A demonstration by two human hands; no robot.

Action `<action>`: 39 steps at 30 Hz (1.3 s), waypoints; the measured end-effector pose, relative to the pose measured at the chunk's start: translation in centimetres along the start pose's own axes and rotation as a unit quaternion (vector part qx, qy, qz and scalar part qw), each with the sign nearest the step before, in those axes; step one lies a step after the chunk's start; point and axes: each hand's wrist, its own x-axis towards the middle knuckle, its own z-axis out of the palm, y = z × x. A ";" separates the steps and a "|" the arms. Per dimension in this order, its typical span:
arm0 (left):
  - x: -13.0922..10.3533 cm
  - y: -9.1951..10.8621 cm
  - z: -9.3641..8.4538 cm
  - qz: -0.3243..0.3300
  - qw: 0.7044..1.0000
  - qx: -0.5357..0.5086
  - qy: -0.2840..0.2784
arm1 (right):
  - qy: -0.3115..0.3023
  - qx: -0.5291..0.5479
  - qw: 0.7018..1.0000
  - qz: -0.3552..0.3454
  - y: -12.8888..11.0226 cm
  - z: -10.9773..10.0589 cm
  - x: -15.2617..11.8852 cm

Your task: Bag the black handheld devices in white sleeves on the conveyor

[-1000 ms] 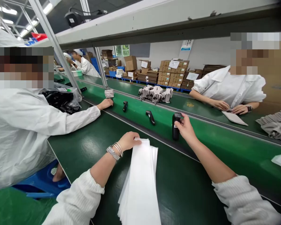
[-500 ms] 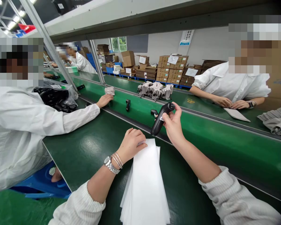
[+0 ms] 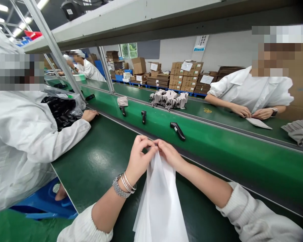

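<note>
My left hand (image 3: 140,155) and my right hand (image 3: 169,154) meet in front of me, fingertips pinching the top end of a thin, translucent white bag (image 3: 161,198). The bag hangs creased over a stack of similar white pieces (image 3: 139,228) on the dark green table. Just beyond my hands, a black pistol-shaped handheld device (image 3: 177,131) with a small white label lies on the green conveyor belt. Further left along the belt lie a second black device (image 3: 143,117) and a third black device (image 3: 123,111), the latter partly beside a small grey folded bundle (image 3: 122,101).
A co-worker's hand (image 3: 90,115) rests at the table edge on the left, near a clear bag of black parts (image 3: 62,112). Across the belt, another person's hands handle a pale flat piece (image 3: 259,123). Grey bundles (image 3: 168,99) lie on the far ledge; a shelf (image 3: 131,23) hangs overhead.
My right hand has let go of the black device, which now lies on the belt, and joined my left at the bag's top. Other devices shifted left; the co-worker's hand drew back from the grey bundle.
</note>
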 end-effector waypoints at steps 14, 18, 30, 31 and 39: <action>0.7 -3.7 -1.1 -0.097 0.943 0.224 -0.225 | 0.265 -0.634 0.724 0.063 -3.3 -14.8 2.4; 0.3 -3.1 -0.2 -0.030 0.948 0.223 -0.224 | 0.213 -0.698 0.672 0.124 0.7 -15.9 2.4; 0.5 -2.3 -0.3 0.088 0.942 0.250 -0.206 | 0.173 0.000 0.981 -0.086 -2.1 -7.8 3.2; 0.5 -2.2 -0.3 0.092 0.942 0.255 -0.199 | 0.157 0.007 0.983 -0.093 -2.4 -6.8 2.9; 0.4 -1.1 -0.6 0.113 0.958 0.209 -0.161 | 0.117 -0.016 0.989 -0.093 -1.8 -4.7 1.9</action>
